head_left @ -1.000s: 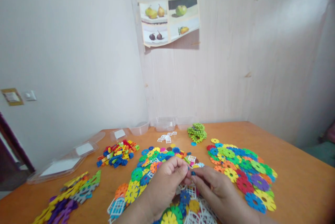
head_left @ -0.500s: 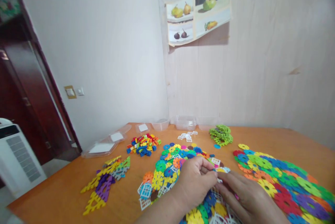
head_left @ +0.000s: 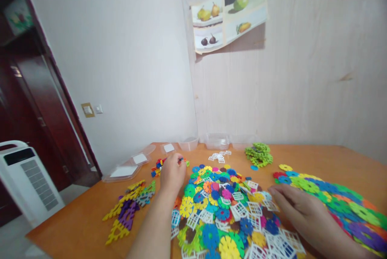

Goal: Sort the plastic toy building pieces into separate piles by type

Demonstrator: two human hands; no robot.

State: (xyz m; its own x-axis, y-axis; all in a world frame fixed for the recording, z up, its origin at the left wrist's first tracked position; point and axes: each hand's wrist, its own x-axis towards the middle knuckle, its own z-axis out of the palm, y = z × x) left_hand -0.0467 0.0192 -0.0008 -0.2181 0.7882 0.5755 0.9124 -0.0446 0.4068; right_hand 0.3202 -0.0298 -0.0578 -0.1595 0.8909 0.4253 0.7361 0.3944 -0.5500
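Observation:
My left hand (head_left: 172, 173) reaches forward over the pile of small coloured bricks (head_left: 157, 167), its fingers curled; what it holds is hidden. My right hand (head_left: 298, 206) lies flat, fingers apart, on the right edge of the big mixed heap of flower discs and white window pieces (head_left: 225, 206). To the right spreads a sorted layer of large flower discs (head_left: 326, 198).
Orange table (head_left: 90, 218) against the wall. Yellow, purple and grey triangle frames (head_left: 127, 210) lie at left. Green discs (head_left: 258, 154), small white windows (head_left: 219, 156) and clear plastic tubs and lids (head_left: 187, 144) stand at the back. A white appliance (head_left: 27, 178) stands left.
My left hand left the heap and stretched forward-left to the small brick pile. My right hand dropped flat onto the heap's right side. The view shifted slightly.

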